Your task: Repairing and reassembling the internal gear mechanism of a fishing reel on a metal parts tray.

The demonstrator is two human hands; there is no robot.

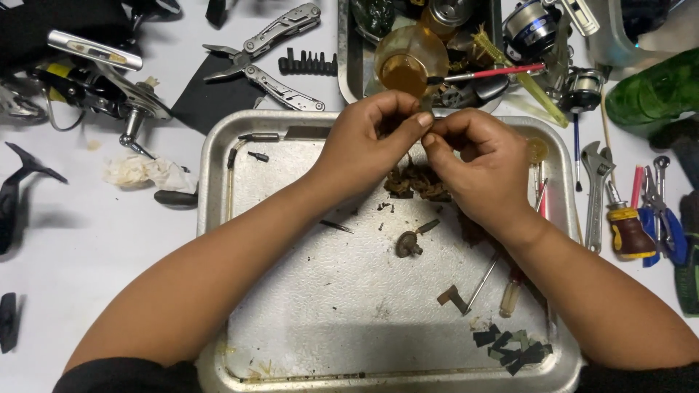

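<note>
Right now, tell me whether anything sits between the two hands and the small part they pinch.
Nothing visible does. The left hand and right hand meet fingertip to fingertip above the metal tray; the pinched piece itself is hidden by the fingers.

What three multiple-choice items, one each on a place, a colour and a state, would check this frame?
1. Where does the folding multi-tool lie?
A. on the table beyond the metal tray
B. inside the tray
C. in the left hand

2. What colour is the stubby screwdriver's handle, right of the tray?
A. blue
B. orange and black
C. white

3. How do the left hand and right hand stand?
A. flat on the tray
B. wide apart
C. fingertips pinched together above the tray

Key: 1 A, it lies open on the white table past the tray's far rim; 2 B, orange body with black ends; 3 C, the fingertips meet over the brown debris.
</note>
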